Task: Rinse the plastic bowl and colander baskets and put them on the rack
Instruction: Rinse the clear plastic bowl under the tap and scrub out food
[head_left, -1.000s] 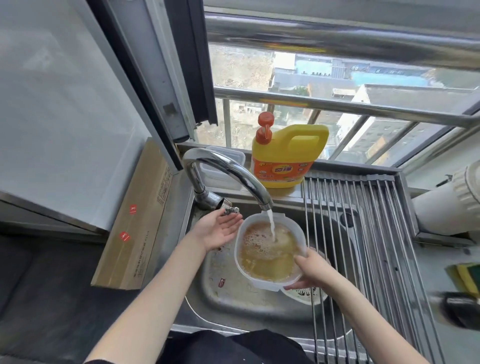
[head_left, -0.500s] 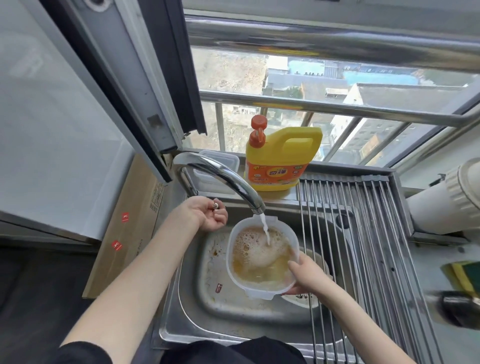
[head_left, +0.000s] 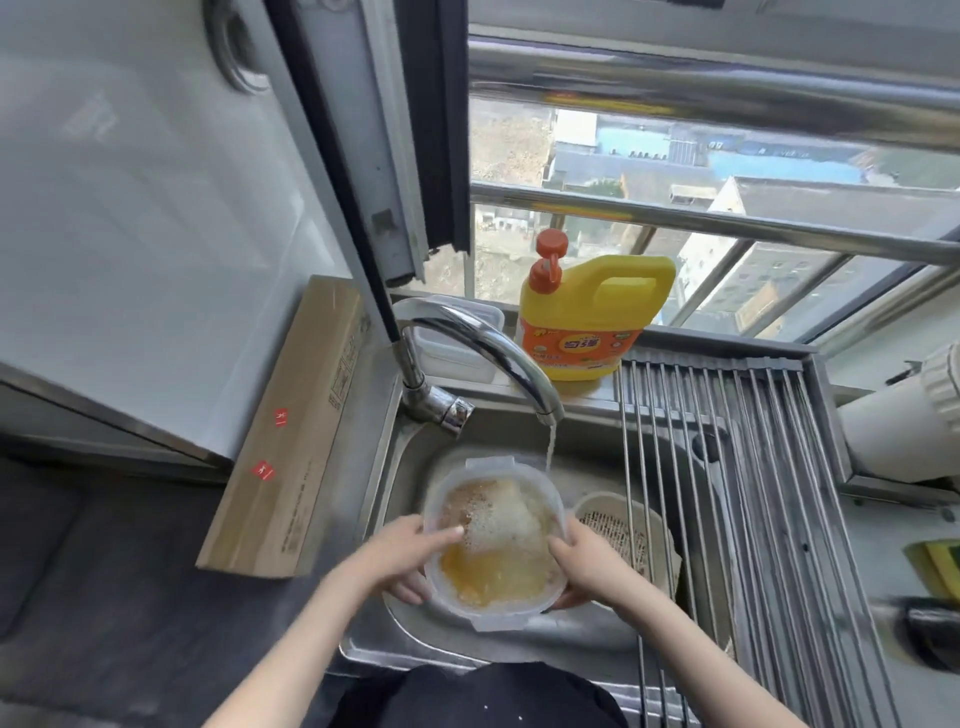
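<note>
A translucent plastic bowl (head_left: 496, 540), full of foamy yellow-brown water, is held over the sink (head_left: 400, 467). My left hand (head_left: 410, 558) grips its left rim with the thumb over the edge. My right hand (head_left: 584, 569) grips the right rim the same way. A thin stream of water falls from the faucet (head_left: 498, 353) just past the bowl's far right rim. A beige colander basket (head_left: 621, 530) lies in the sink to the right of the bowl, partly under the rack (head_left: 748, 493) of steel rods that spans the sink's right side.
A yellow detergent jug (head_left: 587, 317) with an orange pump stands on the sill behind the faucet, beside a clear lidded container (head_left: 457, 338). A flat cardboard box (head_left: 291, 431) leans left of the sink. A white cylinder (head_left: 904, 426) and a green-yellow sponge (head_left: 940, 564) sit at the right.
My left hand left the faucet handle and took hold of the bowl's left rim. The bowl moved nearer to me and out from under the stream, which has thinned.
</note>
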